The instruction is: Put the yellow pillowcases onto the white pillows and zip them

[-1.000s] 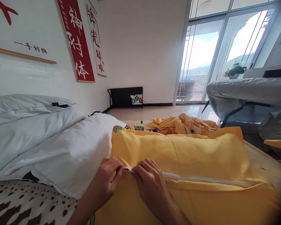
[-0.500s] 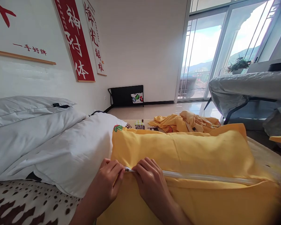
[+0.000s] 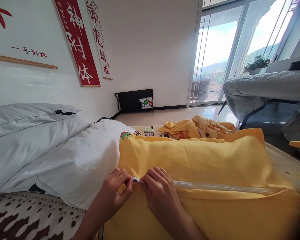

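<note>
A yellow pillowcase (image 3: 197, 160) stuffed with a pillow lies in front of me on the bed. A white zipper (image 3: 220, 188) runs along its near edge from left to right. My left hand (image 3: 115, 191) pinches the left end of the zipper, fingers closed on it. My right hand (image 3: 158, 195) sits just right of it, fingertips curled and pinched on the zipper by the same end. The two hands almost touch.
White pillows (image 3: 52, 156) are stacked to the left. A spotted sheet (image 3: 27, 218) covers the bed. Crumpled yellow fabric (image 3: 200, 128) lies beyond the pillow. A covered table (image 3: 262, 88) stands at the right, glass doors (image 3: 215, 56) behind it. Red banners (image 3: 77, 43) hang on the wall.
Both hands stay pinched at the left end of the zipper. The view has shifted slightly; nothing else has moved.
</note>
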Demonstrator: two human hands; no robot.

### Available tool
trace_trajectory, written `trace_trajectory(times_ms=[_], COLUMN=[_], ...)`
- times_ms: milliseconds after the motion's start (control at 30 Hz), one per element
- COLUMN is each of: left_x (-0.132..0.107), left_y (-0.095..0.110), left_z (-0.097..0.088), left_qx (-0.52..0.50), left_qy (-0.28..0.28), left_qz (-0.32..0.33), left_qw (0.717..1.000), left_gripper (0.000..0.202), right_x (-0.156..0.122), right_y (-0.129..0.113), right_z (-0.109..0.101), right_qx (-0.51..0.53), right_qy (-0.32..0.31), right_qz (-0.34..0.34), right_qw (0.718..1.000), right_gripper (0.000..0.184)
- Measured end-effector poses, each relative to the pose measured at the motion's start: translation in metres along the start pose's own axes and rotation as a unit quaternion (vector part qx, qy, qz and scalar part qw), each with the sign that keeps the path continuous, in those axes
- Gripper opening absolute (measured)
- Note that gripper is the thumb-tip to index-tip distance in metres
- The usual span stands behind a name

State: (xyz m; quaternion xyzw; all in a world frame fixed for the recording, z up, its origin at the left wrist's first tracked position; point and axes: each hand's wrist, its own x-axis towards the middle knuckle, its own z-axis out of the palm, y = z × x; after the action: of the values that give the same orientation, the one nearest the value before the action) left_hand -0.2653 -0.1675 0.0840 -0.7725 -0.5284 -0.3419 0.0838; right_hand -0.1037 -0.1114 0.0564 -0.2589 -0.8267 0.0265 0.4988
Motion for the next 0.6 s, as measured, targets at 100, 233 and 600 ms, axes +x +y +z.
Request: trace_trajectory(times_ms=[100,233,600], left_x=[-0.0006,-0.0005,0.0004], left_y=[0.0036,0.0049,0.0019], left_z=[-0.0017,-0.0018,-0.0019], left_qx=[0.018,0.015,-0.007], left_qy=[-0.006,-0.035,-0.040], left_qz=[0.003,-0.013,-0.043], left_qw=[1.000,0.999,0.998], left_gripper=[0.020,0.019,0.017], right_x=[-0.0003,-0.0006,-0.0006], right_y=[-0.0006,-0.0013,-0.0017], right_z=[-0.0004,-0.0004,-0.0014], right_qx=[-0.008,-0.018,-0.020], right_qy=[-0.004,-0.009,-0.009], right_qz=[0.001,-0.001,-0.003], right_qw=[1.000,1.000,1.000], right_gripper=[0.022,0.023,0.024])
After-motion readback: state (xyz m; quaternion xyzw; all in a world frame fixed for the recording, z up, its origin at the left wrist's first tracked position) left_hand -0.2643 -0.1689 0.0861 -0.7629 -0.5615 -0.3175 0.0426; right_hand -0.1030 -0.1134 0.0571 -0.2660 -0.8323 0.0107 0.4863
